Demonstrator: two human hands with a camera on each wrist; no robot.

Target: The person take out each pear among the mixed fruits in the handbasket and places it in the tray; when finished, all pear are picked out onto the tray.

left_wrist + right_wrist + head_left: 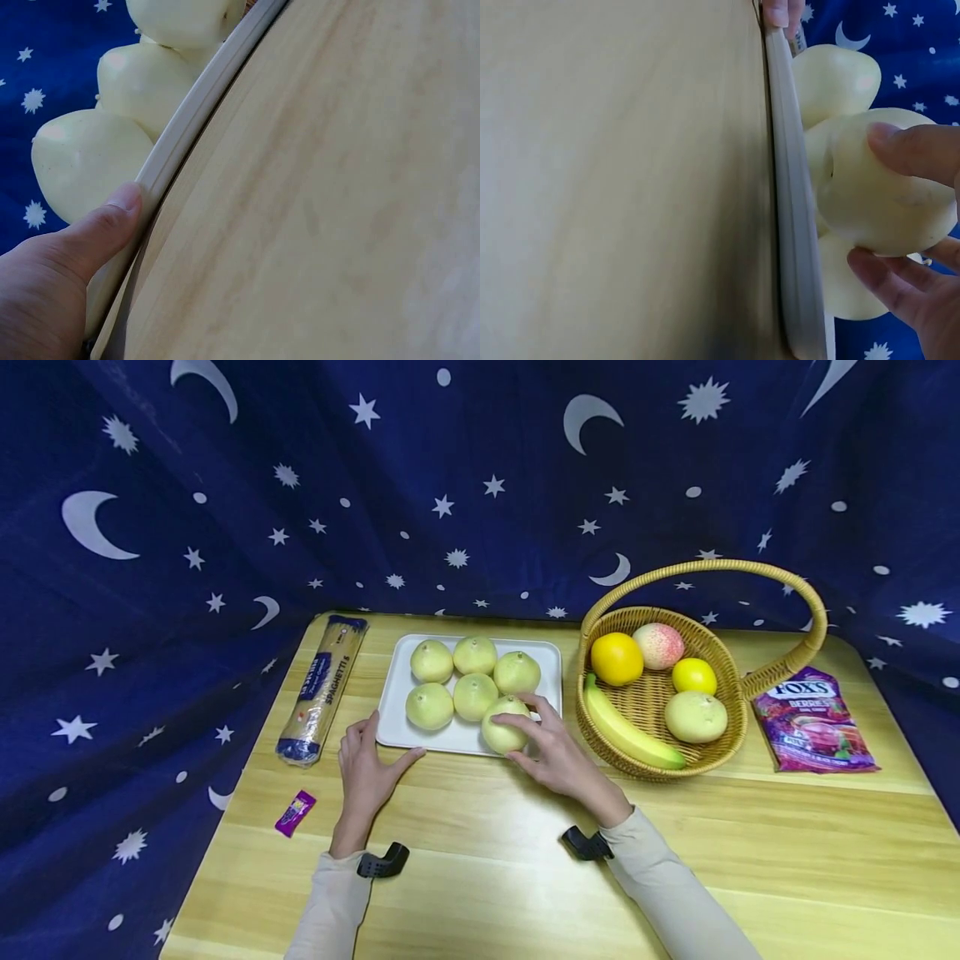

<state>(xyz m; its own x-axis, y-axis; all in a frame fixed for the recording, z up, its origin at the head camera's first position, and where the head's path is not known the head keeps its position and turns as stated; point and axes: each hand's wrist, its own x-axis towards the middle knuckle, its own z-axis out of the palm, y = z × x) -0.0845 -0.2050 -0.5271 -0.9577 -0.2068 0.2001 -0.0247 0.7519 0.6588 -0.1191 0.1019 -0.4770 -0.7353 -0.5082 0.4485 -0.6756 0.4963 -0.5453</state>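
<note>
A pale green round fruit [506,727] is held in my right hand [553,748], at the front right corner of a white tray [390,700]. In the right wrist view the thumb lies on one side of this fruit and the fingertips [870,274] on the other. Several similar fruits [430,706] sit in two rows on the tray. My left hand [372,767] rests at the tray's front left corner, its fingers by the left side and the straight thumb [112,217] against the front rim.
To the right stands a wicker basket [738,727] with a tall handle, holding an orange, a peach, a lemon, a banana [628,731] and a pale fruit. A purple candy bag [813,727] lies beyond it. On the left are a spaghetti pack [321,692] and a small purple wrapped candy [296,813].
</note>
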